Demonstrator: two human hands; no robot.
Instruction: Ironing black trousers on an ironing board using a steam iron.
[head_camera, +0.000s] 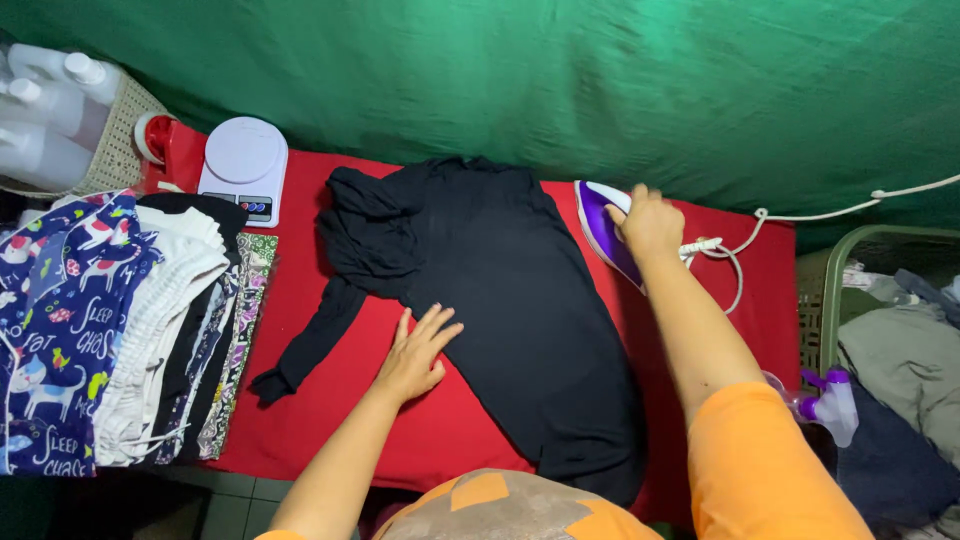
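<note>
Head view, looking down on a red-covered ironing surface (330, 440) with a green cloth backdrop (560, 80) beyond both hands. Black long-sleeved top (500, 290) lies spread across the red cover between the two hands; its body looks mostly flat, but the upper-left shoulder and sleeve are bunched and creased, so pressing seems only partly done. Folded stack of garments (130, 330) sits well to the left of the left hand, seemingly finished pieces. Basket of loose clothes (890, 350) stands to the right of the right arm, seemingly waiting. White digital scale (243, 165) lies beyond the left hand. Right hand (650, 225) is closed around the handle of the purple-and-white iron (600, 230), at the top's right edge. Left hand (415, 355), fingers spread and grasping nothing, rests flat at the top's left edge. Spray bottle (830, 400) stands beside the right elbow.
</note>
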